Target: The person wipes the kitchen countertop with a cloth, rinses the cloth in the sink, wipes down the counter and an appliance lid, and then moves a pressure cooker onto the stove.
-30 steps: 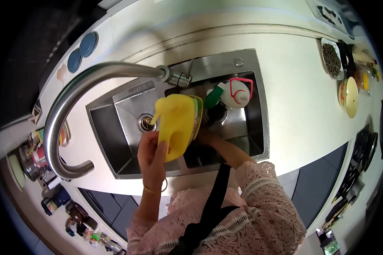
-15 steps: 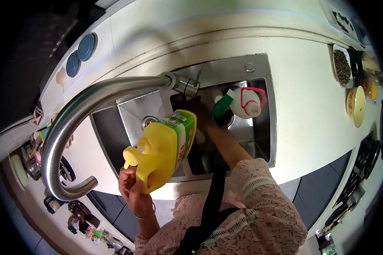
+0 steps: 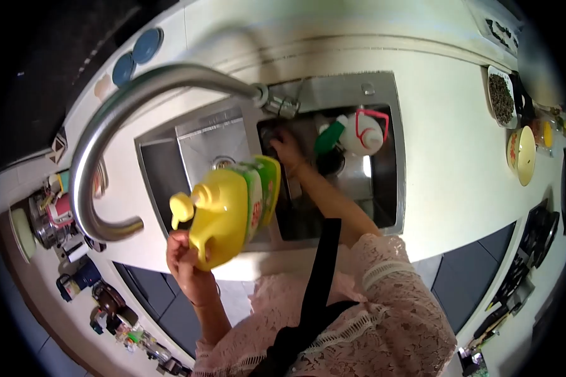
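Note:
My left hand (image 3: 188,261) is wrapped round the handle of a yellow jug (image 3: 223,213) with a green label. The jug is tilted, with its neck to the left and its yellow cap (image 3: 182,209) off the mouth. It hangs over the front edge of the double steel sink (image 3: 393,151). My right hand (image 3: 287,151) reaches down into the right basin, near its back left corner; its fingers are curled, and what they hold, if anything, is too dark to make out. A white bottle with a red handle (image 3: 363,134) and a green bottle (image 3: 328,138) are beside it in that basin.
A curved steel faucet (image 3: 100,132) arches over the left side. Two blue round lids (image 3: 147,46) lie at the back left. At the right are a white dish of dark granules (image 3: 501,97) and a yellow bowl (image 3: 522,156). More kitchenware lines both sides.
The yellow jug and my left hand have moved left from over the sink's middle, and the jug's cap now shows off its mouth. My right hand has come into clearer view in the basin.

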Available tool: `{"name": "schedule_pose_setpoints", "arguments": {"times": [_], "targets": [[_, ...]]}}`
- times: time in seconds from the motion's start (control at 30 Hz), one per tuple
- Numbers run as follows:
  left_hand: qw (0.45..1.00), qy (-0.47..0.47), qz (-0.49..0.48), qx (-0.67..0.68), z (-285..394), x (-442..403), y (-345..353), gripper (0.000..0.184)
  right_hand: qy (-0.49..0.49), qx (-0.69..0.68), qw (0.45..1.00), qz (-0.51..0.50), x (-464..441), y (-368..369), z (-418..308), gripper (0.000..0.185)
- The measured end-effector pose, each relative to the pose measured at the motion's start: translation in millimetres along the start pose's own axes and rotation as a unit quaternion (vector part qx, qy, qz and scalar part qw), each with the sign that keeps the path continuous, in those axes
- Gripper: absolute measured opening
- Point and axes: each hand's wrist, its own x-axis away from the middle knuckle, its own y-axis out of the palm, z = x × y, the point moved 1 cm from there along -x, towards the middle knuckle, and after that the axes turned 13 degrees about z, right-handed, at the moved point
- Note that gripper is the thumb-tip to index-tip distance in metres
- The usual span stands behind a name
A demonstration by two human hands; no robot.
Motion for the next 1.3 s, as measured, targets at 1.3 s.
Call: {"name": "schedule_pose_setpoints", "arguments": {"times": [1.3], "targets": [[0.984, -0.008, -0.159, -0.083, -180.4, -48.9, 90.2, 0.021, -0.041, 0.703, 0.593, -0.391, 71.2, -201.3, 172.3, 0.029]]}}
